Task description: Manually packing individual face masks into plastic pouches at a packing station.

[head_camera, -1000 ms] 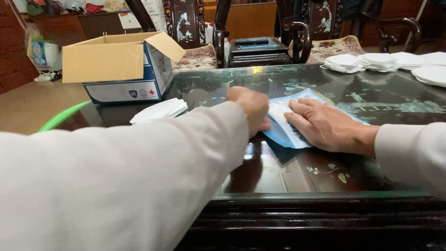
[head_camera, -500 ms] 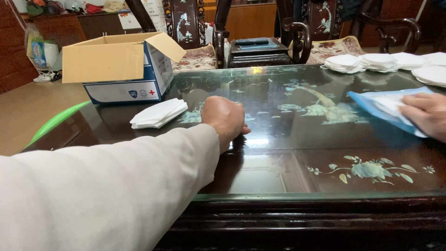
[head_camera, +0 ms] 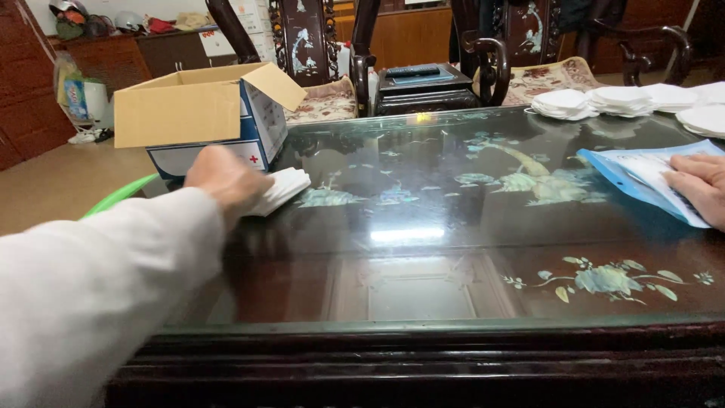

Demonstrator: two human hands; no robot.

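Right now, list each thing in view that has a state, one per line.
Cardboard box: top flaps open, standing at the table's far left.
White stack: lying flat by the box, left hand on it.
Blue-and-white pouch: flat on the glass, right hand resting on it.
White piles: stacked at the far right edge, untouched.
Glass table top: glossy, reflecting light.

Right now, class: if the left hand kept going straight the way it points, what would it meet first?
The left hand points at the white stack and seems to reach it already. Beyond lies the box, though depth is unclear.
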